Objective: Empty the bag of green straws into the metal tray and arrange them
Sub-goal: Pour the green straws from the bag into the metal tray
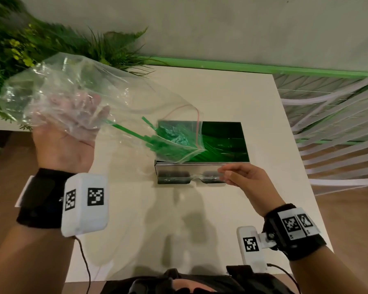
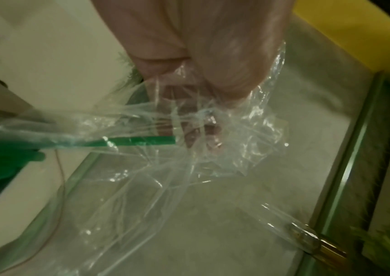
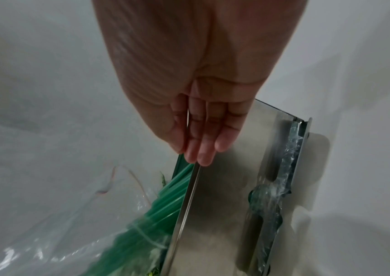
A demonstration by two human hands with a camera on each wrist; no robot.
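Note:
My left hand [image 1: 72, 128] grips the bunched closed end of a clear plastic bag [image 1: 89, 98] and holds it raised at the left. The bag's mouth slopes down over the metal tray [image 1: 200, 168]. Green straws [image 1: 168, 145] slide from the bag's mouth into the tray, which shows green inside. In the left wrist view one straw [image 2: 142, 141] lies in the bag [image 2: 142, 186] below my left hand [image 2: 189, 56]. My right hand [image 1: 234, 175] is at the tray's front right rim. Its straight fingers [image 3: 201, 130] reach the rim of the tray [image 3: 224, 205], beside the straws [image 3: 165, 201].
The tray stands on a white table [image 1: 200, 219] whose right edge runs past a white lattice [image 1: 327, 124]. Green plants [image 1: 40, 45] crowd the back left corner. A green ledge [image 1: 242, 65] runs along the wall behind the table.

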